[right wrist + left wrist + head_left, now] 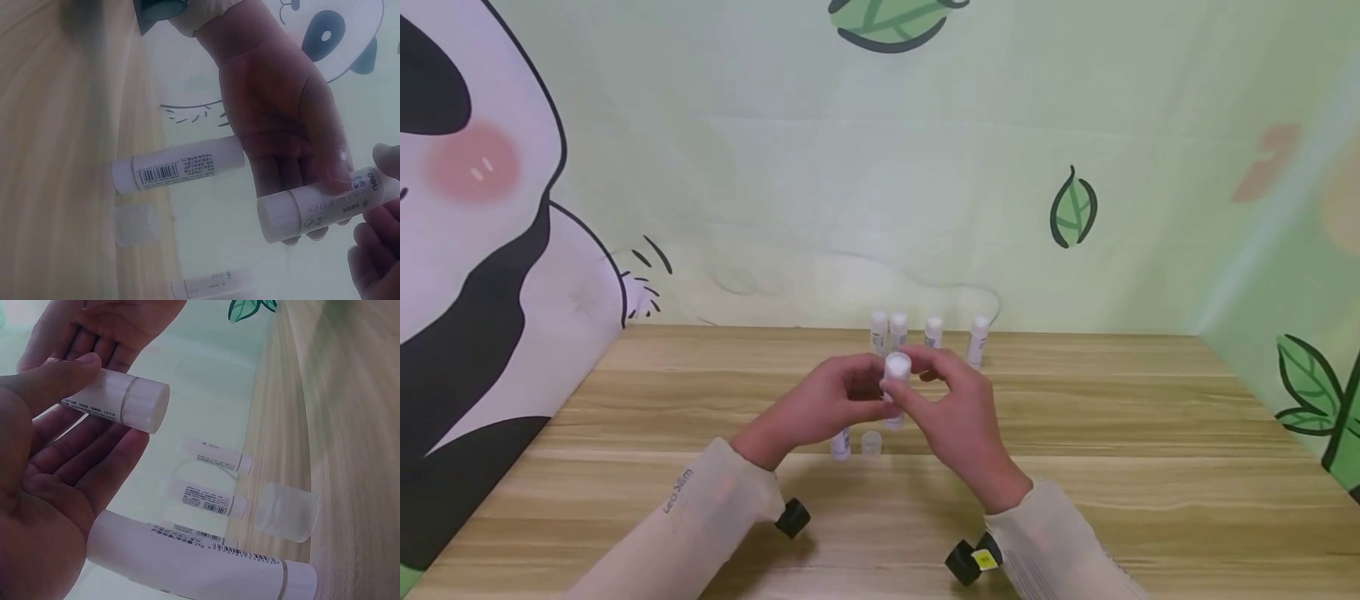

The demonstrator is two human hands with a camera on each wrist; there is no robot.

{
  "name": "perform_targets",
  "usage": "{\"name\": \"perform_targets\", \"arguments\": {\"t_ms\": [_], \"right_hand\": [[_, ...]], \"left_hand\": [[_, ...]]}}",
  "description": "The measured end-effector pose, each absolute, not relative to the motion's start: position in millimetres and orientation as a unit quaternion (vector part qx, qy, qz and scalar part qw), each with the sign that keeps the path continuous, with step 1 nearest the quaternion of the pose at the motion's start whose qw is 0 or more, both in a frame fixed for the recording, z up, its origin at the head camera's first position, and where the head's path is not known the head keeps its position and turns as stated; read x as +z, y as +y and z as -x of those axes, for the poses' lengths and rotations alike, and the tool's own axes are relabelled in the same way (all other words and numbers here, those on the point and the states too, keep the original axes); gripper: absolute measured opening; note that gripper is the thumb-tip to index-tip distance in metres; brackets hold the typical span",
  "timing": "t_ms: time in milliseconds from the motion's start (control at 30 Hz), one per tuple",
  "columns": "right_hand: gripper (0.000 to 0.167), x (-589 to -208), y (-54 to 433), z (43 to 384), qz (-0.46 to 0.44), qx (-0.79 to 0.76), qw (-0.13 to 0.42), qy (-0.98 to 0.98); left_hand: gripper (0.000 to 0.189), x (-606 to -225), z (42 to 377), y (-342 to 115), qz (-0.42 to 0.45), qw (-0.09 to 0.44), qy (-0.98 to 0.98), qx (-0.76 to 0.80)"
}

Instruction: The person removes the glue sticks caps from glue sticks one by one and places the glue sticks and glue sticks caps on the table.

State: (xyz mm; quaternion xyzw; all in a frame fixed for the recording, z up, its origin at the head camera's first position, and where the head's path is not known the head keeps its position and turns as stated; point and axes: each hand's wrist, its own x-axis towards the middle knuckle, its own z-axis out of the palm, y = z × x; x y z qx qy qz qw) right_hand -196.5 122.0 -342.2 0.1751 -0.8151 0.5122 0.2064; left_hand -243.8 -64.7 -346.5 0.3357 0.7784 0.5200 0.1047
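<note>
Both hands hold one white glue stick [897, 367] upright above the table, its printed label visible in the right wrist view. My left hand [829, 398] grips its body, with the thumb [337, 172] pressed along the label. At the upper end, my right hand [957, 410] pinches it between thumb and fingers, partly covering that end. Below the hands, a second white glue stick [181, 165] stands on the table with its barcode showing. Beside it sits a small translucent cap [871, 445].
Several more white glue sticks stand in a loose row toward the back, one of them [978, 340] farther right. The wooden table [1112, 433] runs back to a wall covering [760, 192] printed with a panda and leaves.
</note>
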Motion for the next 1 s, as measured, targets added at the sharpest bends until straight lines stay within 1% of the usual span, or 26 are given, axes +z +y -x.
{"name": "perform_targets", "arguments": {"t_ms": [767,867,1000], "right_hand": [[0.03,-336.9,121.6,191.8,-0.186,0.525,0.197,-0.807],[0.031,-334.3,121.4,190.9,-0.193,0.541,0.205,-0.792],[0.033,-330.2,121.6,189.5,-0.206,0.567,0.229,-0.764]], "left_hand": [[0.039,-342.0,237.8,-66.9,-0.338,0.124,0.781,0.51],[0.036,-340.7,237.5,-67.4,-0.343,0.126,0.78,0.508],[0.035,-339.1,238.4,-67.7,-0.344,0.125,0.783,0.503]]}}
